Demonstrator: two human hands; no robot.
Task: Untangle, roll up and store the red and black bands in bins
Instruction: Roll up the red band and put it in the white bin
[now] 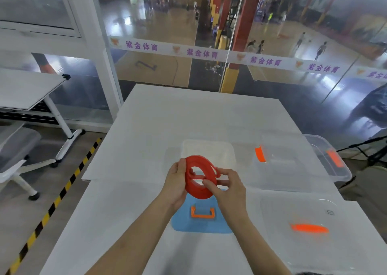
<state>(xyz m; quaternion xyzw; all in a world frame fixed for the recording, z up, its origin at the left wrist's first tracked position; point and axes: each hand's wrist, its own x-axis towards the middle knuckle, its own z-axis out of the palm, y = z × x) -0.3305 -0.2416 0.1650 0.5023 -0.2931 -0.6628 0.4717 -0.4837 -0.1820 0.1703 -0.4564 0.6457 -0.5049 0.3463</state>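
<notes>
Red band (199, 180), wound into a loose coil, is held above the white table (146, 117) at the centre of the frame: the left hand (174, 183) clasps its left edge, the right hand (227, 188) pinches its right side with thumb and fingers closed on the coil. A clear bin (301, 161) with orange latches stands at right of centre, a clear lid (310, 228) at lower right, and a blue lid (201, 220) with an orange handle lies just below the hands.
</notes>
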